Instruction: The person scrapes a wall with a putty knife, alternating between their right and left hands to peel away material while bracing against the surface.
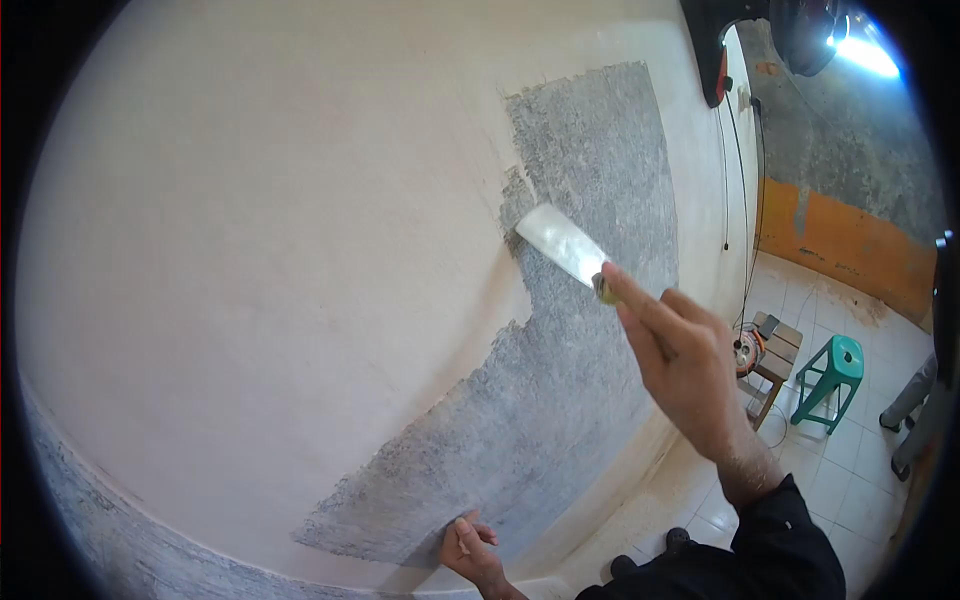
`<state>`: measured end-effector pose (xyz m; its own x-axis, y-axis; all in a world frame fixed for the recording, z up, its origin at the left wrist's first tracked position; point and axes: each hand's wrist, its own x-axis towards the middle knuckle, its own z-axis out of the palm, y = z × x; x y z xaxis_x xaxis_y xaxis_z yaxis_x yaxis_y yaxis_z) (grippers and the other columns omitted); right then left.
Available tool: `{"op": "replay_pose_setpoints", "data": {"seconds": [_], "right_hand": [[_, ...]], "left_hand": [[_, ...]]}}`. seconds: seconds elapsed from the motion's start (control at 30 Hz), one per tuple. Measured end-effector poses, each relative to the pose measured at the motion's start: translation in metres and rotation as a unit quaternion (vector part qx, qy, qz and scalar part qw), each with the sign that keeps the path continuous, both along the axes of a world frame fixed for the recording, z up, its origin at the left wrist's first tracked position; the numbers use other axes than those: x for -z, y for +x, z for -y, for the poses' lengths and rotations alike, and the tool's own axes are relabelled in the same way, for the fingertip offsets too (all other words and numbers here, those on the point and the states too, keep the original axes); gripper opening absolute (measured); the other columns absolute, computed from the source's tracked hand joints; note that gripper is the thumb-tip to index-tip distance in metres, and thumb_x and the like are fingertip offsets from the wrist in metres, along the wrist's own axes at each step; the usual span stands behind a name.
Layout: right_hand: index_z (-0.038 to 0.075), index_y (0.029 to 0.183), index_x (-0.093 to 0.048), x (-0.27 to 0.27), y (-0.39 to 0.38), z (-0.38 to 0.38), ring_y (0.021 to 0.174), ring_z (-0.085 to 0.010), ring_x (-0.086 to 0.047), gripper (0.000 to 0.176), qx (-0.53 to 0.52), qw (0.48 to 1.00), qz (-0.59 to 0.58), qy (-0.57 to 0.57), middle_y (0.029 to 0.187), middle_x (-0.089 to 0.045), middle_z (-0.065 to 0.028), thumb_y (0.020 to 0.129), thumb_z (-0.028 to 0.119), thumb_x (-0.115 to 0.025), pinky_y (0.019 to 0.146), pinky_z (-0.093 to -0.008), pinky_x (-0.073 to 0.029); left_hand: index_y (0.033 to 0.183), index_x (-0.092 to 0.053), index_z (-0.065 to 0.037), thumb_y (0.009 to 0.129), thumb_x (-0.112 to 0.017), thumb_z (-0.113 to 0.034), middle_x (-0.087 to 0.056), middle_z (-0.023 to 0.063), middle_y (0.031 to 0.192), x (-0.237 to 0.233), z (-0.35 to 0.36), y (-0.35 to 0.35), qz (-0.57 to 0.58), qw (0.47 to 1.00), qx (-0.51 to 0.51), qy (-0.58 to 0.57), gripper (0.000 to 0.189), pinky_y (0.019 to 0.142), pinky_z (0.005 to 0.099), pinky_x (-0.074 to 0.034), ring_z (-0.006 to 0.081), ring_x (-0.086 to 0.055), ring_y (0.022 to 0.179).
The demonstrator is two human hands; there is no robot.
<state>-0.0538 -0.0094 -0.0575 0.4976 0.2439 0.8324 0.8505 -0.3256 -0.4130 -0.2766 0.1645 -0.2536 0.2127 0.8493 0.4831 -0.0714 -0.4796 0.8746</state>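
My right hand (690,355) is closed around the handle of a putty knife (565,243), index finger stretched along it. The wide metal blade points up and left, its tip at the ragged edge between white coating and bare grey wall. Most of the handle is hidden in my grip. The exposed grey patch (590,330) runs down from the upper right and bends toward the lower left. My left hand (470,553) is low at the patch's bottom edge, close to the wall, with its fingers curled in and nothing visible in them.
Right of the wall, a cable reel (747,350) rests on a small wooden stool (783,350). A green plastic stool (832,380) stands beside it on the tiled floor (830,470). Cables hang down the wall's end. Another person's legs (910,400) show at far right.
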Motion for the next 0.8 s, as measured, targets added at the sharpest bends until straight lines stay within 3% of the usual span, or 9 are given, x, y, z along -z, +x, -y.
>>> {"op": "replay_pose_setpoints", "data": {"seconds": [0.17, 0.33, 0.5, 0.7, 0.8], "right_hand": [[0.017, 0.133, -0.060, -0.033, 0.008, 0.005, 0.046, -0.0071, -0.038, 0.037, -0.010, 0.999, 0.038, 0.011, 0.061, -0.046, -0.0011, 0.097, 0.015, -0.060, 0.043, -0.0307, -0.033], [0.016, 0.132, -0.061, 0.009, 0.007, 0.005, 0.045, -0.0055, -0.036, 0.036, -0.021, 1.000, 0.009, -0.009, 0.060, -0.046, -0.0008, 0.096, 0.016, -0.062, 0.039, -0.0278, -0.031], [0.015, 0.133, -0.060, -0.041, 0.023, 0.006, 0.046, -0.0064, -0.037, 0.037, -0.025, 0.997, 0.078, 0.016, 0.061, -0.046, -0.0003, 0.096, 0.018, -0.062, 0.040, -0.0282, -0.031], [0.019, 0.137, -0.056, 0.010, 0.020, -0.001, 0.043, -0.0066, -0.034, 0.041, -0.043, 0.998, 0.042, 0.000, 0.061, -0.045, -0.0012, 0.096, 0.021, -0.061, 0.037, -0.0287, -0.028], [0.018, 0.134, -0.058, -0.034, 0.025, -0.018, 0.042, -0.0063, -0.034, 0.038, -0.025, 0.992, 0.115, 0.056, 0.061, -0.045, -0.0021, 0.096, 0.021, -0.061, 0.037, -0.0280, -0.027]], "left_hand": [[0.085, -0.064, 0.010, 0.100, -0.047, -0.033, -0.051, 0.0054, 0.051, 0.003, -0.001, -0.006, -0.013, 1.000, 0.006, 0.001, 0.048, 0.040, 0.0255, -0.040, 0.0120, -0.049, 0.043], [0.084, -0.064, 0.010, 0.100, -0.048, -0.033, -0.051, 0.0054, 0.051, 0.006, 0.003, 0.001, -0.001, 1.000, -0.010, -0.026, 0.048, 0.040, 0.0256, -0.040, 0.0121, -0.048, 0.043], [0.085, -0.064, 0.010, 0.100, -0.049, -0.031, -0.052, 0.0058, 0.053, 0.004, 0.005, 0.002, 0.006, 0.999, 0.023, -0.030, 0.046, 0.042, 0.0263, -0.040, 0.0120, -0.047, 0.043], [0.080, -0.064, 0.008, 0.100, -0.051, -0.030, -0.053, 0.0054, 0.054, 0.002, 0.010, 0.015, 0.002, 0.999, 0.026, -0.021, 0.045, 0.045, 0.0267, -0.041, 0.0122, -0.048, 0.045], [0.078, -0.064, 0.007, 0.100, -0.050, -0.029, -0.053, 0.0055, 0.055, -0.003, 0.015, 0.012, 0.014, 0.999, 0.023, -0.036, 0.045, 0.045, 0.0263, -0.041, 0.0123, -0.049, 0.046]]}}
